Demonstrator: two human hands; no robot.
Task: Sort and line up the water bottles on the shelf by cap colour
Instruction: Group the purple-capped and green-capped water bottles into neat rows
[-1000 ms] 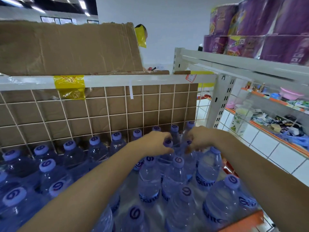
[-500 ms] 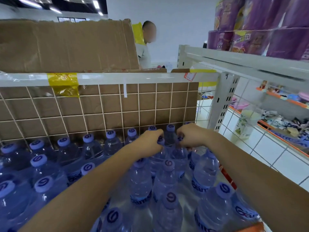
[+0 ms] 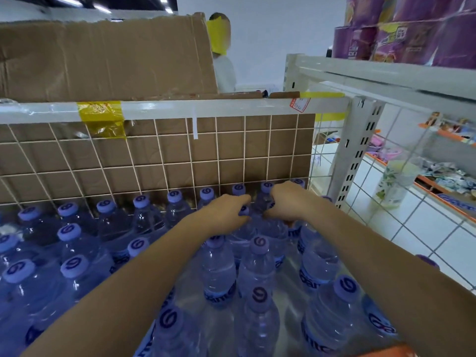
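Head view: both hands (left (image 3: 223, 212), right (image 3: 288, 200)) curl around ribbed clear plastic bottles' (image 3: 242, 229) necks.

1. Water bottles (image 3: 219, 274) stand packed across the left and centre of the frame, caps nearly touching.
2. A bare strip of shelf floor (image 3: 289, 279) lies open right of centre.
3. The wire grid (image 3: 164, 161), backed by cardboard (image 3: 103, 57), closes the rear.
4. A white upright (image 3: 356, 150) and side mesh (image 3: 412, 202) block the right.
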